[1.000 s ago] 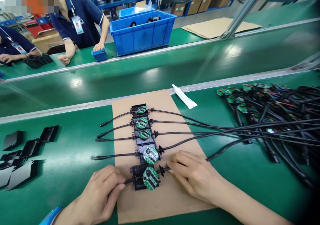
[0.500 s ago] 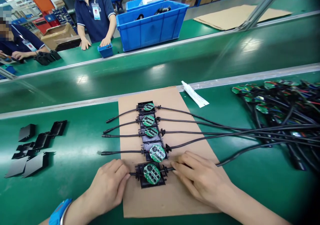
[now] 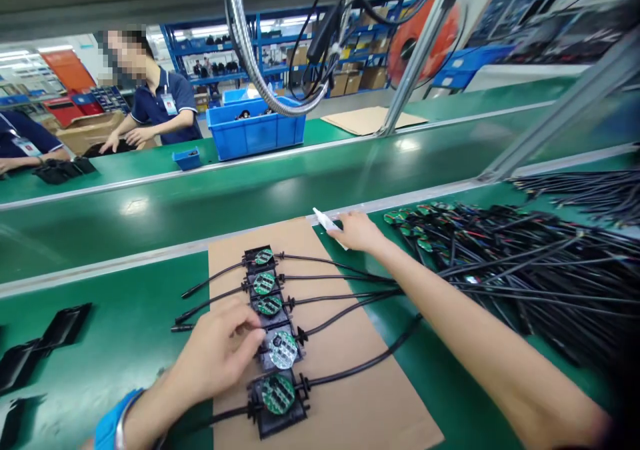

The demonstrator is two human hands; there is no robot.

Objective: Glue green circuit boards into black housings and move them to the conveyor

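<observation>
Several black housings with round green circuit boards and black cables lie in a row on a brown cardboard sheet point(image 3: 345, 397). My left hand point(image 3: 220, 350) rests with curled fingers against the second-nearest housing point(image 3: 281, 350), fingertips touching its left side. The nearest housing point(image 3: 277, 397) lies free below it. My right hand point(image 3: 357, 231) reaches far forward and closes on a white tube point(image 3: 326, 221) at the cardboard's far right corner.
A large pile of cabled boards point(image 3: 500, 257) fills the right. Black plastic covers point(image 3: 45, 343) lie at the left. Beyond a green conveyor belt point(image 3: 250, 190), other people work near a blue bin point(image 3: 255, 130). A flexible metal hose point(image 3: 250, 50) hangs overhead.
My right hand left the nearest housing's cable and reached forward to the white tube. My left hand moved up from the nearest housing to the one behind it. The camera tilted up.
</observation>
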